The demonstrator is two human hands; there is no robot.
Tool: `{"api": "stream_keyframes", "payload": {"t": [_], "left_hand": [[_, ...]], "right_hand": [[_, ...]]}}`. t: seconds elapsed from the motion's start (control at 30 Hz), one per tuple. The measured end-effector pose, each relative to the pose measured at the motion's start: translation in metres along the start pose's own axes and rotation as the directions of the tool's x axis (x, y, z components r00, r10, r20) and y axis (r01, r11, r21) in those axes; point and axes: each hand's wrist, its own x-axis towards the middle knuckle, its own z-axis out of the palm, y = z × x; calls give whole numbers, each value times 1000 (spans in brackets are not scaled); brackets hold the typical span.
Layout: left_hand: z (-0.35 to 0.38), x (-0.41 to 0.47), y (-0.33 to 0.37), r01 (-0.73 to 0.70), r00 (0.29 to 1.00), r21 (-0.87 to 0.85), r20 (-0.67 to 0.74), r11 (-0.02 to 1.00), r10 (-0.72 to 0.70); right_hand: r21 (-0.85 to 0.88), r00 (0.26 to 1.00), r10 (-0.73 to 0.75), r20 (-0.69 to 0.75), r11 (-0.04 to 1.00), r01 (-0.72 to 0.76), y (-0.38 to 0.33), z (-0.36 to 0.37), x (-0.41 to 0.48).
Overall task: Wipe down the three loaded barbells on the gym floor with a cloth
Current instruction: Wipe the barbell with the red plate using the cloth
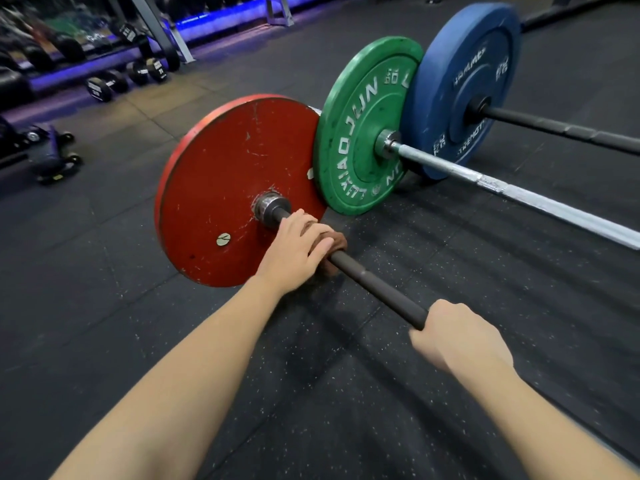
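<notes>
From the head view, three barbells lie side by side on a black rubber floor (138, 341) flecked with pale specks. The left hand (294, 251) curls over a brown cloth (337, 242), a soft, nubby fabric bunched round the nearest bar (377, 289), just beside the steel collar of a scuffed red plate (221, 188). That bar is a matte dark cylinder. The right hand (457, 337) wraps round it lower down, well apart from the cloth. Behind stands a thick green plate (360, 133) with raised lettering on a silver bar (519, 195) (its finish looks patchy and chalky), then a blue plate (460, 81) on a black bar (561, 128). Dumbbells (104, 86) sit along the far left edge.
</notes>
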Motion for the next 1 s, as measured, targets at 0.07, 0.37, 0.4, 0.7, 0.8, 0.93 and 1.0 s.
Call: {"api": "stream_keyframes", "payload": {"t": [0.07, 0.37, 0.4, 0.7, 0.8, 0.93, 1.0], "left_hand": [[-6, 14, -14, -51, 999, 184, 11, 982, 50], [4, 32, -11, 408, 902, 370, -302, 835, -308], [6, 31, -3, 486, 863, 288, -309, 826, -400], [1, 52, 17, 672, 286, -740, 286, -22, -915], [5, 58, 9, 541, 191, -814, 365, -212, -911], [12, 57, 0, 348, 183, -844, 489, -409, -853], [16, 51, -1, 317, 283, -838, 530, -443, -800]], "right_hand": [[2, 1000, 4, 4, 1000, -4, -1, -1, 0], [4, 1000, -16, -2, 1000, 16, 0, -1, -1], [4, 1000, -17, 0, 1000, 17, 0, 0, -1], [0, 1000, -22, -8, 1000, 22, 1, 1, 1], [-1, 1000, -19, -5, 1000, 19, 1, -1, 0], [-6, 1000, -30, -4, 1000, 30, 0, -1, -1], [-3, 1000, -20, 1, 1000, 20, 1, 1, 0]]}}
